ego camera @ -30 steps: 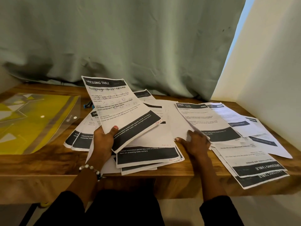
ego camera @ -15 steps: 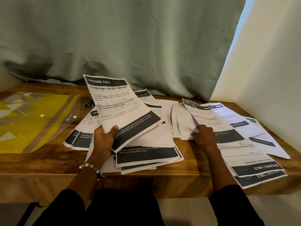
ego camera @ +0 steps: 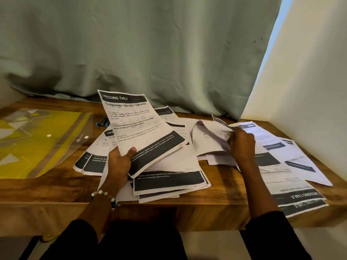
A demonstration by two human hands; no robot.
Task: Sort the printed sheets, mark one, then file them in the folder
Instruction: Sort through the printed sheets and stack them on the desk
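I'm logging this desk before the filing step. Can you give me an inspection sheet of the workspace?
Surface: wooden desk, largely covered by paper.
Job's things: printed sheets in loose overlapping piles across the middle and right; yellow folder lies flat at left, apart from the hands.
Clutter: small blue-and-black item behind the sheets, possibly a pen or clip; too small to tell.
Hands: left hand holds up a "Dressing Table" sheet; right hand grips a lifted, bent sheet.
Cables: nothing seen.
Surroundings: green curtain behind the desk, pale wall at right.
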